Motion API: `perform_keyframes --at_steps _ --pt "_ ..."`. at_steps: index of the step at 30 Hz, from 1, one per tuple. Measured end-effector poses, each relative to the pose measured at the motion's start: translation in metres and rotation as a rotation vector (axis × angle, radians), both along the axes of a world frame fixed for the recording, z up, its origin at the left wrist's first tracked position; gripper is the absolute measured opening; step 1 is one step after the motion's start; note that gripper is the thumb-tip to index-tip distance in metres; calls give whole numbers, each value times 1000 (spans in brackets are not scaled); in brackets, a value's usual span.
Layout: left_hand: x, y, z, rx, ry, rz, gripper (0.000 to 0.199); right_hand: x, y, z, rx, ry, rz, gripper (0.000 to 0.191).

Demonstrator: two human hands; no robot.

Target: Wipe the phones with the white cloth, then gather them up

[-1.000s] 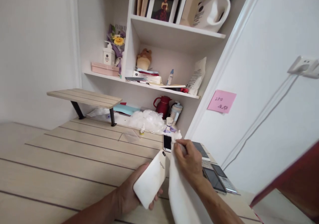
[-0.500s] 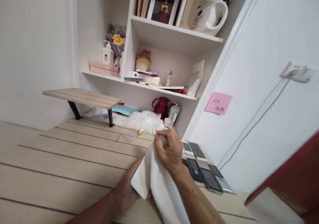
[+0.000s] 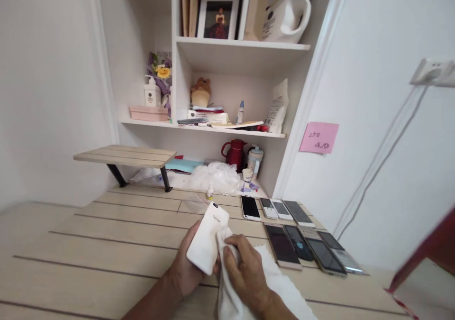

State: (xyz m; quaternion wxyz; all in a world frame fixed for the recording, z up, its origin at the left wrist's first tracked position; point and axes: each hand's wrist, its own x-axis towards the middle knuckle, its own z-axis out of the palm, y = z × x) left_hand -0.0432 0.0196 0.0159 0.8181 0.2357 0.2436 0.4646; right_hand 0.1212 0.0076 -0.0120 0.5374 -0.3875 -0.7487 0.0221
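Note:
A white phone (image 3: 205, 240) with "honor" lettering and a camera lens at its top shows its back to me. Its edges are gripped by my left hand (image 3: 185, 265), thumb and fingers wrapped round it above the table. In my right hand (image 3: 248, 273) a white cloth (image 3: 280, 282) is bunched between thumb and fingers. One fold of the cloth touches the phone's right side. The rest of it drapes down to the right and toward the front.
Several phones (image 3: 282, 244) lie in rows on the slatted table (image 3: 117, 253) to the right. Behind my hands are a small bottle (image 3: 210, 192), a crumpled plastic bag (image 3: 215, 177) and a red jug (image 3: 234, 153). A raised wooden stand (image 3: 124, 156) is at back left.
My right hand has moved down and toward me from the phone's far end, uncovering its back. The cloth has shifted right. The camera view has tilted, and more phones show at right.

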Motion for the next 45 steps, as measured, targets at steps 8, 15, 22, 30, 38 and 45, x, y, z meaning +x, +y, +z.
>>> perform_keyframes --at_steps 8,15,22,30,38,45 --pt "2 0 -6 -26 106 -115 61 -1 5 9 16 65 -204 22" --pt "3 -1 -5 -57 102 -95 50 -23 -13 2 85 -310 35 13" --pt "3 2 -7 66 195 -113 58 -5 6 4 -57 9 -277 19" --pt "1 -2 -10 58 227 -92 51 -9 -1 8 -12 -75 -204 20" --pt "3 1 -15 50 212 -67 46 -6 -9 -2 -13 -111 -144 20" --pt "5 0 -14 88 271 -153 62 4 3 -4 -67 129 -271 19"
